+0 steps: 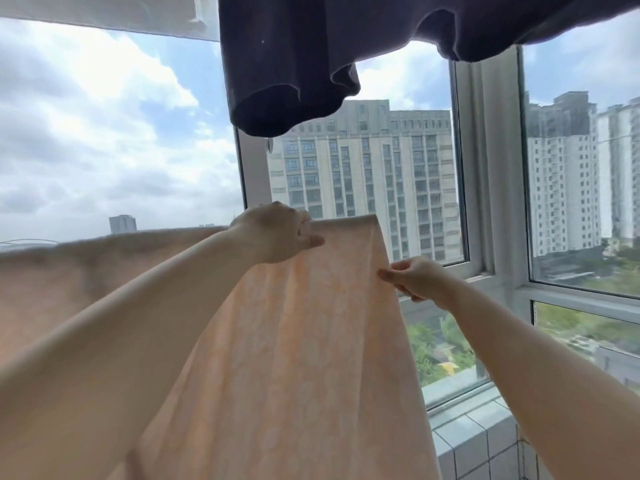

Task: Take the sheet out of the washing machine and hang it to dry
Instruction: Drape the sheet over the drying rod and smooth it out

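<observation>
1. The window [491, 174] fills everything ahead of me, with sky and tall buildings behind the glass and a tiled ledge [474, 441] at its lower right corner.
2. The sheet [284, 358], peach with a pale pattern, is already out of the machine and draped over a line or rail I cannot see. Its top fold runs left to right at about my hands' height, and its near half hangs down towards me.
3. A dark garment [294, 64] hangs from above, its hem just over the sheet's top fold but apart from it. To its left hangs a white cloth [104, 12], at the upper left corner of my view.
4. My left hand [277, 233] sits on the top fold near its right end, fingers curled over the far side and thumb on the near side, closed on the cloth.
5. My right hand [419, 277] is lower and just to the right, pinching the sheet's right edge between thumb and fingertips.
6. I judge the job nearly done. What remains is pulling that right edge outward along the fold to flatten it. The right hand is nearer to it, and only the dark garment overhead crowds any lift.
</observation>
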